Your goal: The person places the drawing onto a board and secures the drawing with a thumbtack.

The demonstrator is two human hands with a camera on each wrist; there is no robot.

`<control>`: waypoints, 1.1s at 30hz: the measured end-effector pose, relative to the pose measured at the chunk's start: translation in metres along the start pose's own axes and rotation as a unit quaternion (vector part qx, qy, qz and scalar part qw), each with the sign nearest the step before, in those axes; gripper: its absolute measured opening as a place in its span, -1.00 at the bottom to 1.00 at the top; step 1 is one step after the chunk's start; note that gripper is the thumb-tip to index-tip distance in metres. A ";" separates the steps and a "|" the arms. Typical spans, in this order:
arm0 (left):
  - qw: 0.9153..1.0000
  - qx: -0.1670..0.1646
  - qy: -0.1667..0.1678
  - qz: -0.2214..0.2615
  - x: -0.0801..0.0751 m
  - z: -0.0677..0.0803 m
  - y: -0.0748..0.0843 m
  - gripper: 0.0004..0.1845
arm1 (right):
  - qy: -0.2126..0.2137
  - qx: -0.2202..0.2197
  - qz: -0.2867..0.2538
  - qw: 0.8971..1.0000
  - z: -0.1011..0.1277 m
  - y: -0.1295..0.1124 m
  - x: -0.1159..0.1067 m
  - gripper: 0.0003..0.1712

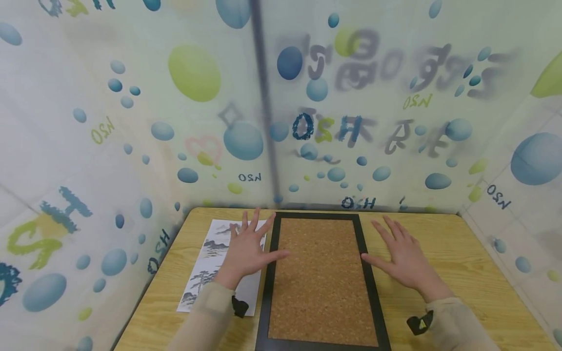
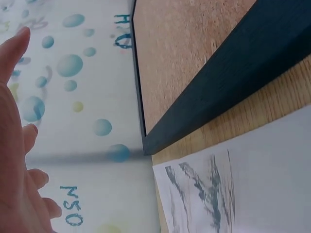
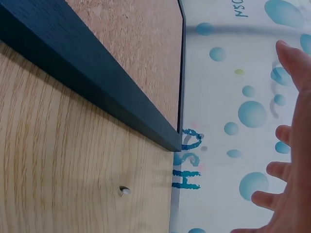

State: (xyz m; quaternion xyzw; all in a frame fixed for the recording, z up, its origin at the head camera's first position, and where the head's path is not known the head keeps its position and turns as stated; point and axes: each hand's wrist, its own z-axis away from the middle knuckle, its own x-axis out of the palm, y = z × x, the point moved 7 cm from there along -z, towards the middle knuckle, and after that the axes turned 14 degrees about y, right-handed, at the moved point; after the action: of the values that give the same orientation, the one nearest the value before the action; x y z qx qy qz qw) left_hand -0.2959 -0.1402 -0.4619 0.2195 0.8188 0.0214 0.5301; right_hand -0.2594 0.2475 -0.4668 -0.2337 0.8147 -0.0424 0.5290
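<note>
A cork board [image 1: 320, 282] in a black frame [image 1: 375, 302] lies flat on the wooden table. My left hand [image 1: 247, 251] is held with fingers spread over the board's left side and the paper sheet [image 1: 205, 265] beside it, which bears a grey ink landscape of mountains and trees. On the other side, my right hand [image 1: 406, 261] is spread near the frame's right bar, its thumb by the edge. Nothing is held in either hand. Both wrist views show the fingers extended, apart from the frame and the ink picture [image 2: 201, 189].
The wooden table [image 1: 456, 273] meets a curtain [image 1: 395, 146] printed with blue and green bubbles at the back and both sides. A tiny pale object or mark [image 3: 125, 190] is on the tabletop right of the frame; its kind cannot be told.
</note>
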 end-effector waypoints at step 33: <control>0.981 -0.157 -0.022 0.108 -0.027 0.032 -0.096 0.13 | 0.003 0.087 -0.161 0.983 0.020 0.047 -0.008 -0.08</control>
State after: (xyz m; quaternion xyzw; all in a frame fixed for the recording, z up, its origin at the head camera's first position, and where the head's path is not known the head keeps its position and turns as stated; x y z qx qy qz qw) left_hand -0.2910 -0.2439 -0.4782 0.2211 0.7649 0.2024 0.5702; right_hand -0.2548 0.2963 -0.4838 -0.3145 0.7614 -0.1986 0.5310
